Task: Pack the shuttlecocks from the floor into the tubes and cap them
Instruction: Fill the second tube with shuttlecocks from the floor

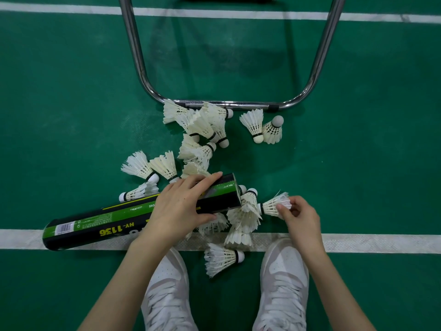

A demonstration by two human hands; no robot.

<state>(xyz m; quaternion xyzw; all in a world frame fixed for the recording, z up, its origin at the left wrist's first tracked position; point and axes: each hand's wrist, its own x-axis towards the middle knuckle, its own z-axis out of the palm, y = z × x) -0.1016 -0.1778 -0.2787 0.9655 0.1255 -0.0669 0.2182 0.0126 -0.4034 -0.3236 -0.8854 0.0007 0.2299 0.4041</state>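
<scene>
Left hand: you clamped the tube, mouth toward 3 o'clock.
Right hand: you pinched a shuttlecock by its feathers.
Risk: feathers might have crumpled on the rim.

Floor: deep green, crossed by two white court lines, the nearer one showing a fine woven texture. Tube: black body with bright green panels, a thin yellow stripe, yellow "HV-1136" lettering, and a small white barcode label near its left end. Shuttlecocks: white to cream feathers, each ringed by a narrow black band above a white cork; one cork appears grey. Shuttlecock in the right hand: same white feathers with black band. Metal frame: shiny silver chrome with small black clips. Shoes: white with pale pinkish-grey panels, white laces and a perforated toe pattern.
</scene>
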